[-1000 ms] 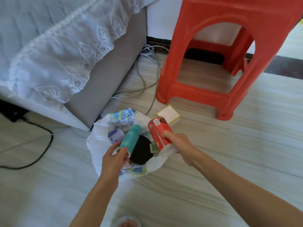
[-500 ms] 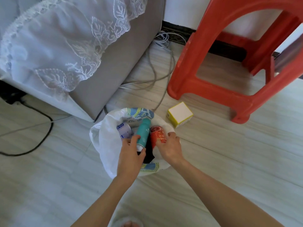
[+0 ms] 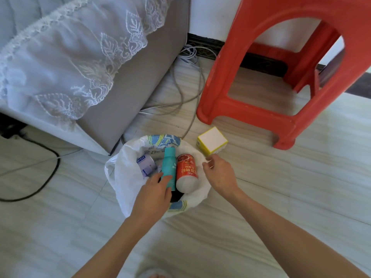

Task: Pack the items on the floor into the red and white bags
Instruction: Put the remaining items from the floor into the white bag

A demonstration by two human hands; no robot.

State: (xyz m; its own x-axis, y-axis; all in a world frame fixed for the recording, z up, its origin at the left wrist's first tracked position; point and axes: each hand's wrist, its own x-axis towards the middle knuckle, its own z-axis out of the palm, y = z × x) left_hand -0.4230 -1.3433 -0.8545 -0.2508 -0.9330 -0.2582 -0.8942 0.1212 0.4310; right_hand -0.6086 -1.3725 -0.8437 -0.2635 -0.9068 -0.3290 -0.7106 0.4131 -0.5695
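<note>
I'm looking into the white bag (image 3: pixel 128 177), where the teal bottle (image 3: pixel 169 167) and red can (image 3: pixel 186 171) are lying side by side. My left hand (image 3: pixel 154 195) is resting loosely curled on the bottle; my right hand (image 3: pixel 219 173) is hovering open and empty. The yellow-and-white box (image 3: pixel 212 141) is sitting on the floor beside the bag. I judge it light, stiff cardboard, best pinched across opposite sides.

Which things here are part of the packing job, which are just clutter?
Job: white bag; teal bottle, red can and blue-labelled pack inside it; yellow-and-white box on the floor; left hand on the bottle; right hand.

Clutter: red stool, cables, lace-covered sofa.
</note>
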